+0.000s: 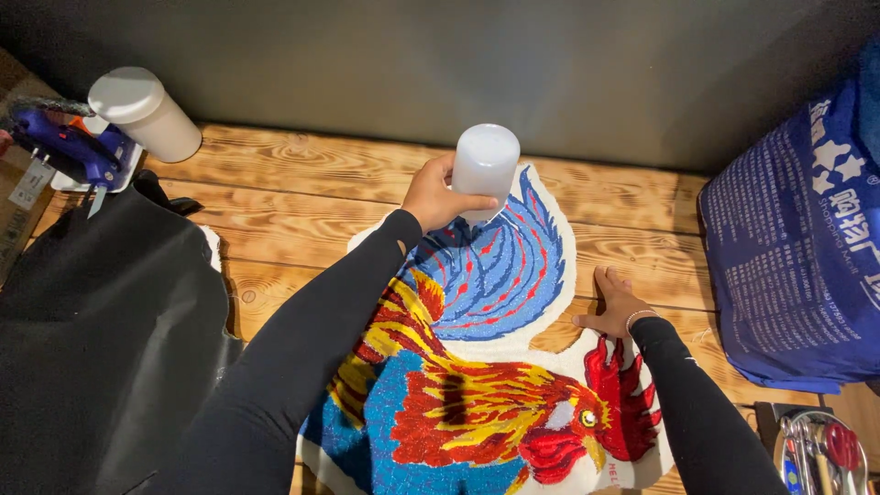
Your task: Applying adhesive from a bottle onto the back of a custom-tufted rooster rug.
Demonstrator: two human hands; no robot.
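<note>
Rooster rug (pixel 477 403), tufted in blue, red, yellow and white, lies flat on the wooden tabletop (pixel 302 183), running from the centre of the view down to the lower edge, with its blue tail feathers pointing toward the far grey wall.

At far left, a purple glue gun (pixel 64 147) rests on a small white tray. Just beside it, a white cylindrical container (pixel 145 113) lies tilted, its lid facing the camera. Below these, a sheet of black fabric (pixel 101 330) covers the left part of the table.

My left hand (pixel 438 194) is closed around a translucent white cylindrical bottle (pixel 485 170). The thumb wraps across the near side of the bottle and the fingers curl behind it. The bottle stands roughly upright, its lower end at the upper edge of the rug, over the blue tail section. I cannot tell whether the base touches the pile.

My right hand (pixel 616 307) is fully open, fingers spread, palm down. It presses flat on the white border of the rug, just above the red comb. It grips nothing. A thin bracelet sits at the wrist.

At far right, a blue printed bag (pixel 797 247) stands on the table. In the lower right corner, a container of hand tools (pixel 820 454) with red handles is partly in view.
</note>
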